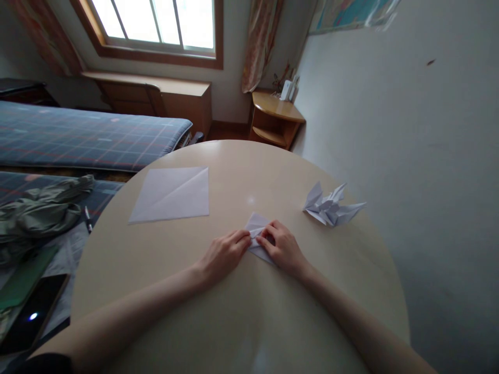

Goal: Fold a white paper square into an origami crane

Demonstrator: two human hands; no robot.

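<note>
A small folded sheet of white paper [255, 221] lies on the round table between my hands, its far corner pointing away from me. My left hand [226, 253] grips its left edge, fingers pressed together. From the right, my right hand [284, 246] pinches a fold near the middle, thumb and forefinger meeting on the paper. Parts of the sheet are covered by my fingers. To the right sit white folded paper cranes [329, 204], close together; I cannot tell how many. A larger white sheet [175, 195] with a diagonal crease lies flat at the far left.
The round cream table [249, 322] stands close to the wall on the right. Left of it are a plaid mattress [89, 132], crumpled grey-green cloth [50, 210], a pen [88, 219] and a dark phone [35, 311]. A corner shelf [276, 106] stands beyond the table.
</note>
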